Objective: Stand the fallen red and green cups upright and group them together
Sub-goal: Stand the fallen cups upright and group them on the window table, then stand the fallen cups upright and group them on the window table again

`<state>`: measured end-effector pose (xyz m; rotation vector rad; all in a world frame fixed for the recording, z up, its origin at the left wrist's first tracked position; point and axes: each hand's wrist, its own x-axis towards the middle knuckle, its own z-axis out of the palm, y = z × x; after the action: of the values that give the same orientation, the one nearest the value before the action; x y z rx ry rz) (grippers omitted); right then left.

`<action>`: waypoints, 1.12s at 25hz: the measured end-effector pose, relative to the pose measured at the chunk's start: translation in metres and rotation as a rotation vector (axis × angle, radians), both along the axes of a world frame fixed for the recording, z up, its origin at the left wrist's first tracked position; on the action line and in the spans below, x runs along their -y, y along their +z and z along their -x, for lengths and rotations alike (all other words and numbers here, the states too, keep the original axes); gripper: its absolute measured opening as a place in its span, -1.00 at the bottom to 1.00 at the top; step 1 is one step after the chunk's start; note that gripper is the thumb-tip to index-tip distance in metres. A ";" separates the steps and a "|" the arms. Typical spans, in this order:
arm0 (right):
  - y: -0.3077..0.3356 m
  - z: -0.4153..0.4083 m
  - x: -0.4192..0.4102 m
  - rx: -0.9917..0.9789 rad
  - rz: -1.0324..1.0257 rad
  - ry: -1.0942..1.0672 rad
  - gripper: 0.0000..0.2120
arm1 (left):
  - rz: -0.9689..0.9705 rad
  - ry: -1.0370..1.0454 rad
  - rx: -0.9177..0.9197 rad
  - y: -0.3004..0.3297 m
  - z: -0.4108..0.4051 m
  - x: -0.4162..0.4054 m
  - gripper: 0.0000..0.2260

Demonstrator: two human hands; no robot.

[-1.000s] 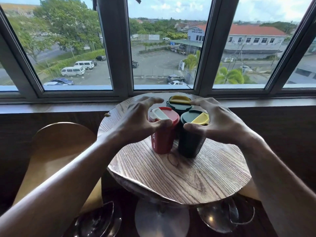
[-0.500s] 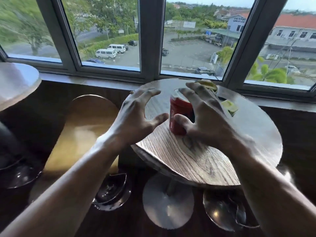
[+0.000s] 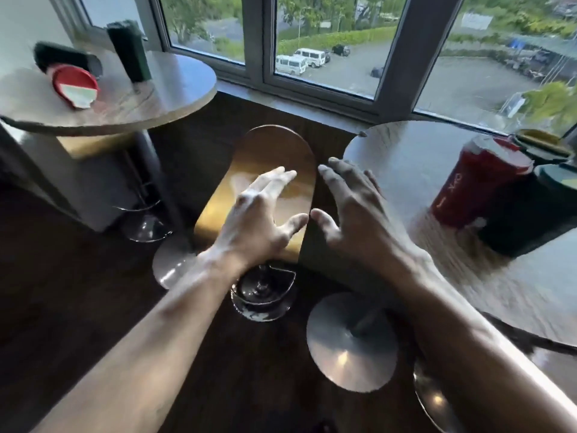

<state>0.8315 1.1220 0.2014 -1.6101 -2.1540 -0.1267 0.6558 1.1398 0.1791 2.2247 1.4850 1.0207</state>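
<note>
On the round table [image 3: 402,157] at the right, a red cup [image 3: 474,182] stands upright, touching two dark green cups [image 3: 527,226] with yellow lid tabs. On the far-left table [image 3: 162,82] a cup with a red lid [image 3: 75,84] lies on its side, a dark green cup [image 3: 64,57] lies behind it, and another dark green cup [image 3: 129,51] stands upright. My left hand [image 3: 259,217] and my right hand [image 3: 359,214] hover open over the gap between the tables, holding nothing.
A tan wooden stool [image 3: 265,185] stands between the tables, right under my hands. Chrome table bases [image 3: 351,342] and stool feet sit on the dark floor. A window sill [image 3: 299,104] and panes run along the back.
My hands have let go of the grouped cups on the right table and swung left. The view has turned left, bringing the second table and its fallen cups into sight.
</note>
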 end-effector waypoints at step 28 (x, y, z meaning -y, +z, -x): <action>-0.225 0.382 -0.080 -0.043 0.660 0.768 -0.39 | 0.559 0.824 0.093 -0.187 0.333 0.067 -0.47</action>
<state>0.4497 1.2022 -0.0235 -0.8996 -2.7712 0.9187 0.3231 1.0730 -0.0079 1.1656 2.3422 0.7261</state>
